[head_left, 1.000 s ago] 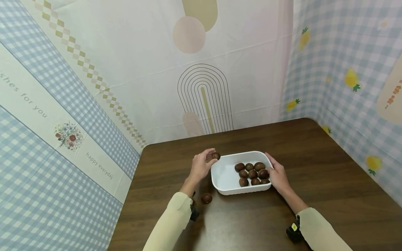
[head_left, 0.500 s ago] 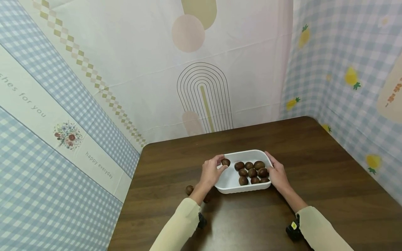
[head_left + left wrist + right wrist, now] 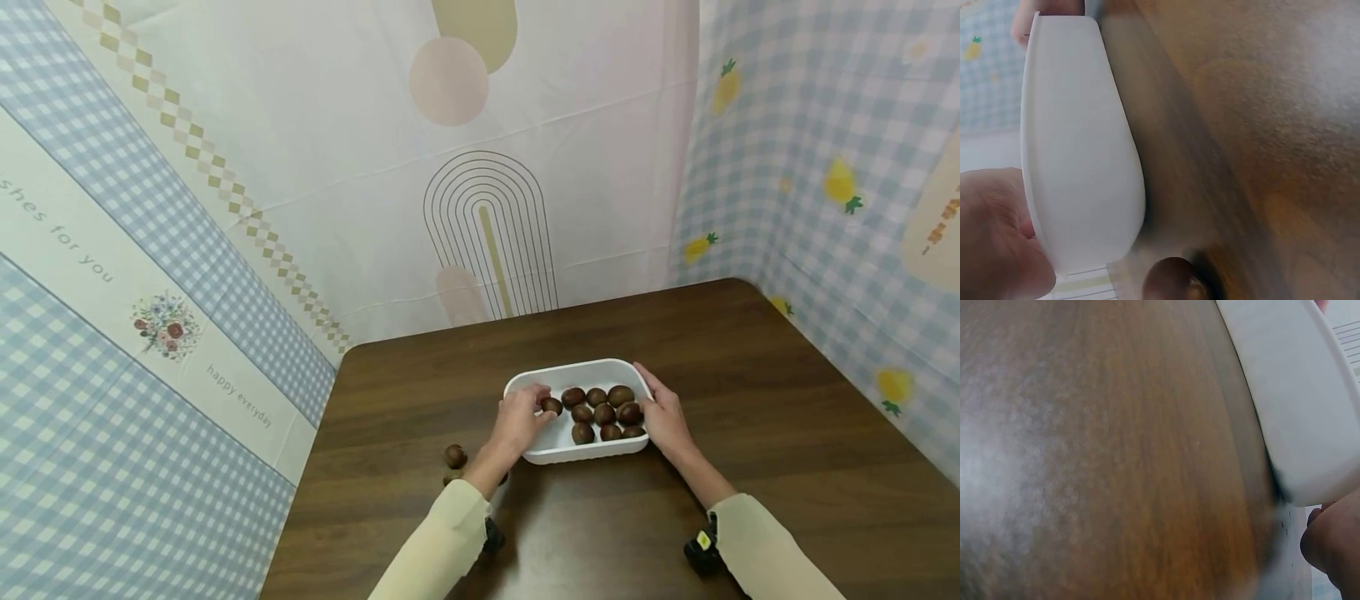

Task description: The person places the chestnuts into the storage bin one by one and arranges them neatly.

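Note:
A white rectangular tray [image 3: 577, 456] sits on the wooden table. Gathered in its right part are several dark brown oval fruits [image 3: 603, 414]. Just inside the left end, my left hand [image 3: 516, 423] pinches one more brown oval fruit [image 3: 552, 407] between thumb and fingers, beside the others. My right hand [image 3: 664, 422] grips the tray's right end, fingers along the outer wall. The left wrist view shows the tray's outer side [image 3: 1079, 137] with my left hand [image 3: 994, 234] over its rim; the held fruit is hidden there. In the right wrist view my right hand [image 3: 1338, 544] is at the tray's end.
Left of the tray, a few loose brown fruits [image 3: 455, 456] lie on the table [image 3: 390, 400], partly covered by my left forearm. One loose fruit [image 3: 1169, 279] shows low in the left wrist view. Printed cloths [image 3: 600, 192] hang behind and beside the table.
My left hand has carried the brown fruit from outside the tray's left rim rightward and down into the tray. The right hand keeps its grip in place.

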`<state>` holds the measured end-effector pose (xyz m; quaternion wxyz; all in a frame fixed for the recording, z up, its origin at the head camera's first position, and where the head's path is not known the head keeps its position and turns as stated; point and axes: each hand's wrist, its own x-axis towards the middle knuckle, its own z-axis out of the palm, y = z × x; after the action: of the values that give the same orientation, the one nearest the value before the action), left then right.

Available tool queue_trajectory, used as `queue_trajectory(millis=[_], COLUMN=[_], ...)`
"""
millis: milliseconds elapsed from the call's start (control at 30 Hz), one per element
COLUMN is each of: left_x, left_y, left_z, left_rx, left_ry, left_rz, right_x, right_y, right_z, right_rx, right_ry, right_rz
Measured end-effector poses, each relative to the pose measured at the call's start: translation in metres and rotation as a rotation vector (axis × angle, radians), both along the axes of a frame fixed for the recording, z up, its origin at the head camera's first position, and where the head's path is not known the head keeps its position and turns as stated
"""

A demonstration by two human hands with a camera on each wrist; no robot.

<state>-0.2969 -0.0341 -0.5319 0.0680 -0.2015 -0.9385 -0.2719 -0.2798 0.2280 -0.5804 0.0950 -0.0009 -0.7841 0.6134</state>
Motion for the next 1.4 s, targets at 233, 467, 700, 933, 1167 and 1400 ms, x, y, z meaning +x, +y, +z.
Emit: queue_trajectory(millis=[233, 467, 700, 933, 1167, 1400], left_x=[0.004, 0.007, 0.006, -0.002, -0.008, -0.014], left_y=[0.008, 0.015, 0.015, 0.011, 0.003, -0.02], left_z=[0.0, -0.001, -0.001, 0.004, 0.006, 0.027], left_rx=[-0.161, -0.223, -0.236, -0.177, -0.149, -0.08], left_ry=[0.012, -0.041, -0.062, -0.192, -0.236, -0.201], left_rz=[0.013, 0.014, -0.023, -0.119, -0.202, -0.203], right_x=[-0.002, -0.002, -0.002, -0.003, -0.003, -0.003], right_y=[0.002, 0.002, 0.003, 0.004, 0.003, 0.003], right_z=[-0.004, -0.003, -0.005, -0.007, -0.006, -0.006], right_rx=[-0.004, -0.007, -0.019, -0.006, -0.014, -0.017], right_ry=[-0.007, -0.003, 0.001, 0.004, 0.0, -0.003], right_rz=[-0.005, -0.002, 0.019, 0.007, 0.01, 0.004])
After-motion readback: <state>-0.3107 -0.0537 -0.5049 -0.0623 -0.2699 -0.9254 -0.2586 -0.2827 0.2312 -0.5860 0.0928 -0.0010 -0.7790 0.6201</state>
